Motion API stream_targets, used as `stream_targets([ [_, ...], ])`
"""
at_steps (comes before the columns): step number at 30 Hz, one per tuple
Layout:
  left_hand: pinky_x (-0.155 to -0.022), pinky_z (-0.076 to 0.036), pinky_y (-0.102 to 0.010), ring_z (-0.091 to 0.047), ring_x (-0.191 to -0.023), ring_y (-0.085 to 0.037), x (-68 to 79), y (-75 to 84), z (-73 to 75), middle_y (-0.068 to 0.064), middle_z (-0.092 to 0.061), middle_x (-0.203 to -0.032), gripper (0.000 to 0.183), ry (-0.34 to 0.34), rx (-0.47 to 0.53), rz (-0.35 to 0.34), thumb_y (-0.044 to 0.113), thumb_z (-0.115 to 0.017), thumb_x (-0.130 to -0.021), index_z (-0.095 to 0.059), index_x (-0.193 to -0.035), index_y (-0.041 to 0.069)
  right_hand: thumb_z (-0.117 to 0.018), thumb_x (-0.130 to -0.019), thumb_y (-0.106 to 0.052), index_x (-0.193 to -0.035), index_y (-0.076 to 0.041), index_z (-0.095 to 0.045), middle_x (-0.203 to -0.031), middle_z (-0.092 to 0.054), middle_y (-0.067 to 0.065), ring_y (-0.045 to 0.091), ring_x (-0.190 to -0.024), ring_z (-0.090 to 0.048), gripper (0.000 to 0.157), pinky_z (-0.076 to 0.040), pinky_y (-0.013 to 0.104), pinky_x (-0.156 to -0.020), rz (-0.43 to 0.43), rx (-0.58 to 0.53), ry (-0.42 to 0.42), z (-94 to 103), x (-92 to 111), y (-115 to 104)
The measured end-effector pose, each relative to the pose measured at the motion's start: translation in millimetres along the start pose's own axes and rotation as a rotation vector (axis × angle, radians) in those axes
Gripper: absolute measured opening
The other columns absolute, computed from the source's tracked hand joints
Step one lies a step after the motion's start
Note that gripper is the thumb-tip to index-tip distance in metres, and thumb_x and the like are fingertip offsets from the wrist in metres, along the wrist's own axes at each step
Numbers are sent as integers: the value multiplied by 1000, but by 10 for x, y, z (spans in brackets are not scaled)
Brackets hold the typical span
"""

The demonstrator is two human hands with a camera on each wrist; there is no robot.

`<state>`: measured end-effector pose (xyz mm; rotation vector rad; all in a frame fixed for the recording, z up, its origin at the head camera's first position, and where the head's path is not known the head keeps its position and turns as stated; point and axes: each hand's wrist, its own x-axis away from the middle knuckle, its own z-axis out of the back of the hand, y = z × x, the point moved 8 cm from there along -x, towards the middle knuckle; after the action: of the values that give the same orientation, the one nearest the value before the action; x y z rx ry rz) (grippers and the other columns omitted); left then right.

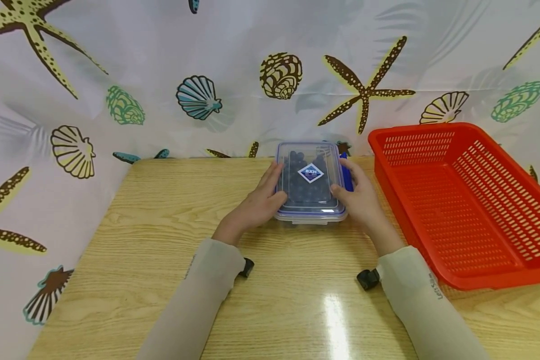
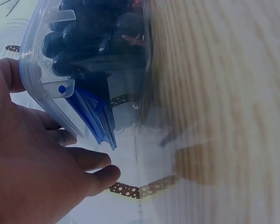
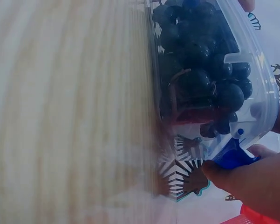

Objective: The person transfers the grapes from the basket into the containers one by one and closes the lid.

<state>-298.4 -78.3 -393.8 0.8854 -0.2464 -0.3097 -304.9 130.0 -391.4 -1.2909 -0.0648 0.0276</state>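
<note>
A clear plastic food container [image 1: 310, 206] with a blue-edged lid and a diamond label stands on the table, dark round grapes [image 3: 195, 51] visible inside. Its blue side latch [image 3: 235, 156] sticks outward on the right. Another blue latch [image 2: 91, 112] hangs away from the left wall. My left hand [image 1: 261, 200] rests along the left side, thumb and fingertips at the lid's edge, the lower fingers extended past the latch. On the other side my right hand [image 1: 360, 192] has its thumb on the lid and a fingertip against the right latch, pinching there.
A red plastic basket [image 1: 414, 235] with slotted walls stands to the right, near my right forearm. Behind the wooden table [image 1: 171, 215] hangs a white cloth [image 1: 243, 30] printed with shells and starfish. A black wrist camera [image 1: 247, 267] juts from my left sleeve.
</note>
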Motion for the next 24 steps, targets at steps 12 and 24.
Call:
stream_targets([
  [12, -119, -9, -54, 8, -153, -20, 9, 21, 0, 0, 13, -169, 78, -2, 4, -14, 24, -36, -95, 0, -164, 20, -55, -101, -1, -164, -15, -1, -169, -8, 3, 23, -153, -10, 85, -18, 38, -119, -83, -246, -63, -79, -39, 116],
  [24, -119, -9, -53, 10, -152, -15, 0, -19, -6, 9, 16, -167, 78, -9, 16, 4, 26, -36, -96, 2, -164, 25, -43, -103, -7, -165, -22, -6, -164, -23, 9, 30, -140, -38, 73, -29, 43, -116, -68, -346, -172, -205, -26, 169],
])
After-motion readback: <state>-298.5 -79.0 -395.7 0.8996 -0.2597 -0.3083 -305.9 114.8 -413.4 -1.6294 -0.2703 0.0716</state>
